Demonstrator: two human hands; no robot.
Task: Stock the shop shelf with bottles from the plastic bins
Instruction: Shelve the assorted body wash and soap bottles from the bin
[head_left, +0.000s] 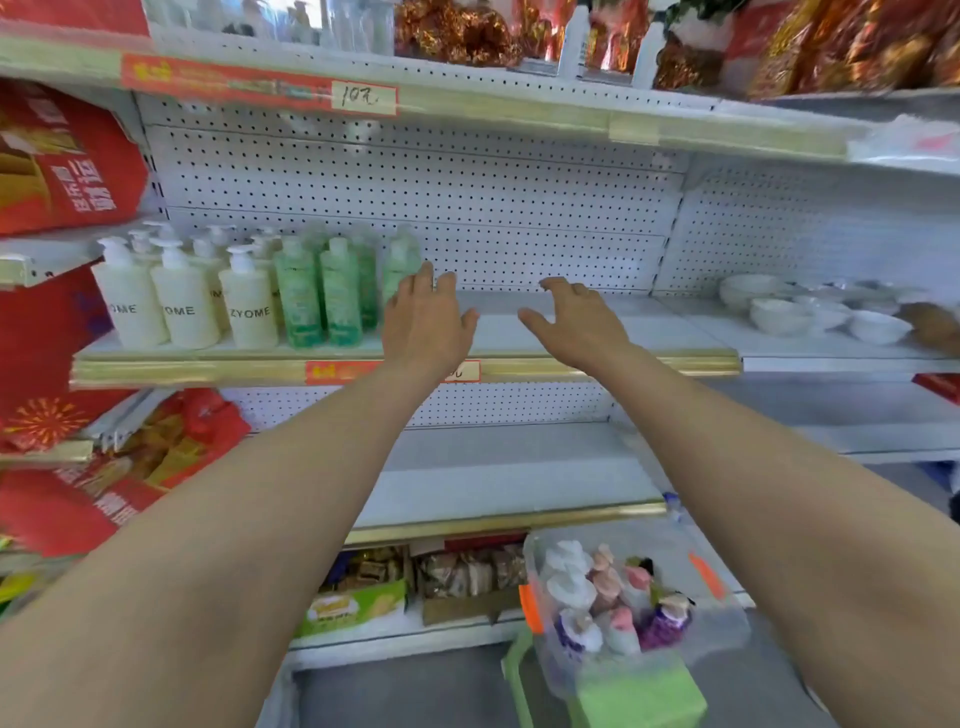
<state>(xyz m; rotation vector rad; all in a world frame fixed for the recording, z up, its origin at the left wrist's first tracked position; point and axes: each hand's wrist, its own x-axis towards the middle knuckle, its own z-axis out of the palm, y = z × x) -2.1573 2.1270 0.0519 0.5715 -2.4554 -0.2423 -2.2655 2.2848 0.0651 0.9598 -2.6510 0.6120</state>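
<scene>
Both my hands reach out over the white middle shelf. My left hand is spread with straight fingers just right of a pale green bottle at the back and holds nothing. My right hand hovers empty with relaxed fingers over the bare part of the shelf. On the shelf's left stand white pump bottles marked ZYOME and several green bottles. Low on the right, a clear plastic bin holds several small bottles with white, pink and purple tops.
White bowls sit on the neighbouring shelf to the right. Red gift bags hang at the left. The bin rests on a green stool. Snack boxes fill the bottom shelf. The shelf above carries bottles and red-gold packets.
</scene>
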